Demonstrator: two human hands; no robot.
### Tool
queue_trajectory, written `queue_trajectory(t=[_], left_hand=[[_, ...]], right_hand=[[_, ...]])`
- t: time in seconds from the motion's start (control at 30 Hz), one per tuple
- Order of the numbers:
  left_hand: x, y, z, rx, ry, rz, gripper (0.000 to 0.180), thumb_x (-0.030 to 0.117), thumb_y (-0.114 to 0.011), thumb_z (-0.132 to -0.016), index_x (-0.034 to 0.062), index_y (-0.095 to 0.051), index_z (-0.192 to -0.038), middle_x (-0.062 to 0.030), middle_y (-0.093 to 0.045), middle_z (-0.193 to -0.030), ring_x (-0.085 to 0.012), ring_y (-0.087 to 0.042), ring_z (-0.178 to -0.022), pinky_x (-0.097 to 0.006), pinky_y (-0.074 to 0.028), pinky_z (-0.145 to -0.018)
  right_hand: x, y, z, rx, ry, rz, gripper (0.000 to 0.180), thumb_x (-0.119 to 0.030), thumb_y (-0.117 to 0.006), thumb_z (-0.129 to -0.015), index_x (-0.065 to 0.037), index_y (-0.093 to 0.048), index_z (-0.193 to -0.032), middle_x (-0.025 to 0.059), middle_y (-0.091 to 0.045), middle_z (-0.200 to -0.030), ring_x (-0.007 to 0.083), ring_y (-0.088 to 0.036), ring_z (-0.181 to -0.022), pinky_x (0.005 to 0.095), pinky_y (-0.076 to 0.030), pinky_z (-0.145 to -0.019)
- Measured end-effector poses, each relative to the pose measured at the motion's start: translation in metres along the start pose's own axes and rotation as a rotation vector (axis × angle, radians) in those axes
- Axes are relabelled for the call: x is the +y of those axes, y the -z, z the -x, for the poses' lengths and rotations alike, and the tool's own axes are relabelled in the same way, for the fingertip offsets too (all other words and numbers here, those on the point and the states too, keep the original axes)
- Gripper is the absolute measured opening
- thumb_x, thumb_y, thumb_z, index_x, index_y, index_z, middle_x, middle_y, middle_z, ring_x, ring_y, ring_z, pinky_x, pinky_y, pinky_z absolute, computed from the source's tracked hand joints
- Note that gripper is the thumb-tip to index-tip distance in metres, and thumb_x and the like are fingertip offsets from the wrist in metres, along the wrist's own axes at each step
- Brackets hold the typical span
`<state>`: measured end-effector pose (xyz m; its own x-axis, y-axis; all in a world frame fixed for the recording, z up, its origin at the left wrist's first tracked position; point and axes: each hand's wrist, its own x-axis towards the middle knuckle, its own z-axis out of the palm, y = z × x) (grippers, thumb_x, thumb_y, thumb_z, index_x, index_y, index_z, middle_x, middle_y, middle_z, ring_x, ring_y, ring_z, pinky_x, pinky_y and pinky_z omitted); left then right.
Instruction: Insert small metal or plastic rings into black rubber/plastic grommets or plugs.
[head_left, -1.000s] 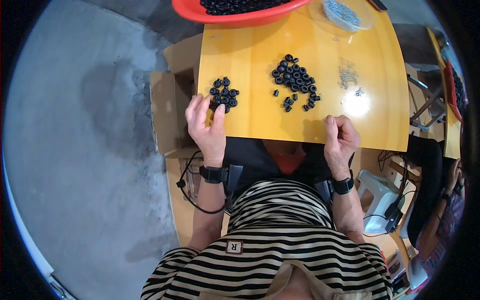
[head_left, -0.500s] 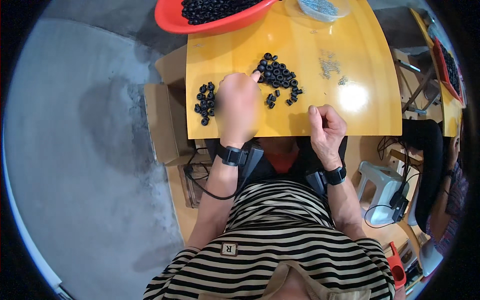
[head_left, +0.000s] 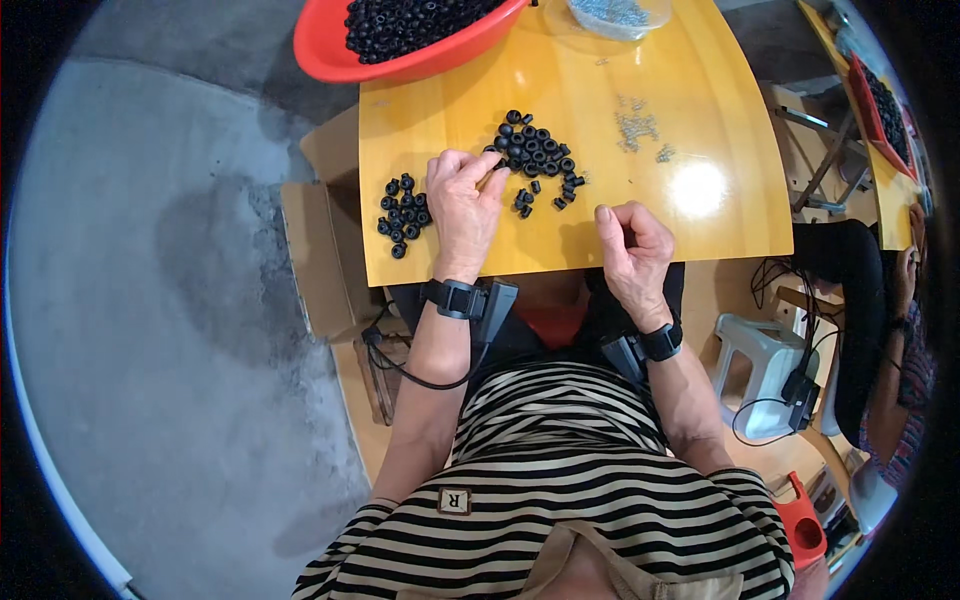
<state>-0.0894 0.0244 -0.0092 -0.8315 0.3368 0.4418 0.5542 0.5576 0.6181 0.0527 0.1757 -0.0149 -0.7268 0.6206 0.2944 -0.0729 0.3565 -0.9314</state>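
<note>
My left hand (head_left: 464,212) reaches over the yellow table to the near-left edge of a pile of small black round parts with holes (head_left: 540,150). Its thumb and index finger close on one small black part (head_left: 502,164). Left of this hand lies a smaller group of similar black parts (head_left: 398,218). At the table's front edge my right hand (head_left: 638,256) is closed, fingers curled in and thumb beside them. Whatever it may hold is hidden. Several small black cylindrical pieces (head_left: 523,203) lie between the hands, just below the pile.
A red basin (head_left: 420,66) full of black parts stands at the far left. A clear tub (head_left: 640,28) holds small silvery pieces; more silvery pieces (head_left: 636,126) lie scattered on the yellow table (head_left: 740,225). A cardboard box (head_left: 318,250) stands left; a white stool (head_left: 755,365) and another person sit right.
My left hand was blurred by motion over the gap between the groups; now its fingertips are at the pile. My right hand stays closed in about the same place. The view has shifted slightly.
</note>
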Motion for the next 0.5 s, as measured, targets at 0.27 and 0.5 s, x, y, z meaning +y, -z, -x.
queue_trajectory(t=[0.27,0.5], left_hand=[[-0.005,-0.003,0.000,0.023,-0.032,0.054,0.016,0.003,-0.076,-0.072,0.0026,-0.072,-0.087,-0.0098,-0.064,-0.085,-0.0288,-0.059,-0.085,-0.038,-0.048,-0.078],[0.013,0.028,0.016,-0.004,0.223,0.437,0.020,0.003,-0.068,-0.088,0.0003,-0.072,-0.108,-0.0024,-0.063,-0.095,-0.0100,-0.058,-0.089,-0.023,-0.045,-0.081]], right_hand=[[-0.001,-0.001,0.000,0.002,-0.008,-0.005,0.024,-0.012,-0.069,-0.090,-0.001,-0.058,-0.072,0.0032,-0.051,-0.058,0.0099,-0.045,-0.052,0.0270,-0.038,-0.049],[-0.004,0.000,0.003,-0.022,-0.042,-0.029,0.023,-0.013,-0.070,-0.090,-0.001,-0.059,-0.074,0.0018,-0.051,-0.057,0.0094,-0.046,-0.052,0.0256,-0.038,-0.050]])
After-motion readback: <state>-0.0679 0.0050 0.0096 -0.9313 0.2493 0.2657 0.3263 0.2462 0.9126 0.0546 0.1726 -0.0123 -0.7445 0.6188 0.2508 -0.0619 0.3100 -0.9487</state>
